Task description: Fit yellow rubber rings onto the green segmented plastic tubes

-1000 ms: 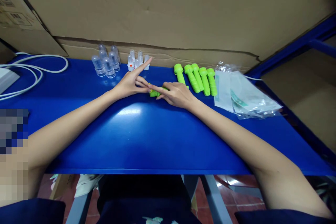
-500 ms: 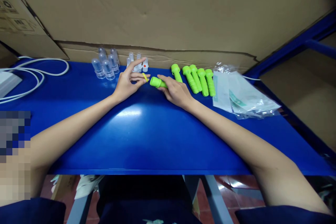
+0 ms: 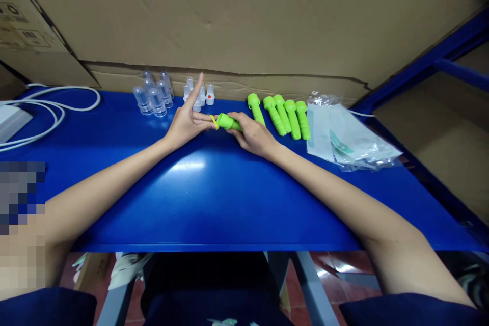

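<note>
My right hand (image 3: 256,135) is wrapped round a bright green flashlight-shaped tube (image 3: 224,121), its wide end facing left. Opposite it, my left hand (image 3: 187,125) pinches a thin yellow ring (image 3: 214,122) at its fingertips, with one finger stretched upward. The ring is right at the wide end of the tube; whether it touches cannot be made out. Just beyond my right hand lies another green tube (image 3: 255,108). Behind my left hand stand several small clear-and-white pieces (image 3: 210,96), one with a red dot, partly hidden by the fingers.
Several clear plastic cups (image 3: 157,102) stand at the back left of the blue table (image 3: 214,204). To the right lie more green tubes (image 3: 292,119) and clear bags with paper inside (image 3: 351,137). A white cable (image 3: 61,107) loops at the left. Cardboard (image 3: 229,15) walls the back.
My left hand has brought the yellow ring slightly down and right, up to the green tube's wide end. My right hand has barely moved.
</note>
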The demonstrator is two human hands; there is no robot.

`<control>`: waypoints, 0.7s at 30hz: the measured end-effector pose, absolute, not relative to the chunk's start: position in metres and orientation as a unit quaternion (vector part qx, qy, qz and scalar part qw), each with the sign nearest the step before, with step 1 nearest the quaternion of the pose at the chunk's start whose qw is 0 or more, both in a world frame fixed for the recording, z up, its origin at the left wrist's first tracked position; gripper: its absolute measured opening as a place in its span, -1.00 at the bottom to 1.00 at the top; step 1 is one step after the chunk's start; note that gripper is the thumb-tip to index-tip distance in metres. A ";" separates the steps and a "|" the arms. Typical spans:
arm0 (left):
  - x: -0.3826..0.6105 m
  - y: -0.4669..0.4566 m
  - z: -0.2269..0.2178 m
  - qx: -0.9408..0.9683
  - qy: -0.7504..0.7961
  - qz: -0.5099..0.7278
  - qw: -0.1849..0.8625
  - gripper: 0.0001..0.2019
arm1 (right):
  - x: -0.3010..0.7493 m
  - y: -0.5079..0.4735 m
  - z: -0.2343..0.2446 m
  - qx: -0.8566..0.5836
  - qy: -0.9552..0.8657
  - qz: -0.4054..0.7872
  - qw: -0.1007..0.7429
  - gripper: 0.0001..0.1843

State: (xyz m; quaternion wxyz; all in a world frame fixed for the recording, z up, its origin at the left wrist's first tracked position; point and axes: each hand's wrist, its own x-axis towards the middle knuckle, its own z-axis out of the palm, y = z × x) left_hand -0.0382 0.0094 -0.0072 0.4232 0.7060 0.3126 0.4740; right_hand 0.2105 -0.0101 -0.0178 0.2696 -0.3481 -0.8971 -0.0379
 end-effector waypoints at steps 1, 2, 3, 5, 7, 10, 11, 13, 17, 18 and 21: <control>-0.038 0.008 -0.007 0.706 0.315 0.471 0.425 0.26 | 0.211 -0.010 -0.017 -0.344 -0.900 -0.024 0.267 -0.54; -0.038 0.007 -0.006 0.706 0.316 0.468 0.427 0.28 | 0.211 -0.010 -0.016 -0.342 -0.902 -0.011 0.263 -0.53; -0.038 0.006 -0.006 0.707 0.317 0.465 0.429 0.30 | 0.212 -0.011 -0.014 -0.339 -0.905 0.003 0.257 -0.52; -0.038 0.003 -0.006 0.710 0.314 0.459 0.433 0.31 | 0.212 -0.013 -0.008 -0.332 -0.910 0.030 0.246 -0.43; -0.038 0.002 -0.007 0.713 0.312 0.453 0.435 0.32 | 0.212 -0.016 -0.001 -0.323 -0.916 0.061 0.230 -0.33; -0.039 0.002 -0.009 0.715 0.312 0.450 0.434 0.34 | 0.210 -0.022 0.010 -0.316 -0.926 0.102 0.181 -0.28; -0.039 0.003 -0.009 0.716 0.312 0.448 0.435 0.35 | 0.209 -0.024 0.013 -0.316 -0.928 0.108 0.167 -0.29; -0.040 0.005 -0.010 0.715 0.308 0.441 0.446 0.35 | 0.208 -0.028 0.018 -0.317 -0.929 0.111 0.154 -0.29; -0.040 0.010 -0.011 0.713 0.292 0.409 0.490 0.37 | 0.206 -0.032 0.024 -0.313 -0.927 0.125 0.163 -0.28; -0.040 0.010 -0.011 0.714 0.290 0.401 0.494 0.37 | 0.206 -0.032 0.025 -0.311 -0.927 0.130 0.165 -0.30; -0.040 0.011 -0.010 0.728 0.280 0.386 0.493 0.32 | 0.206 -0.029 0.024 -0.303 -0.926 0.150 0.169 -0.41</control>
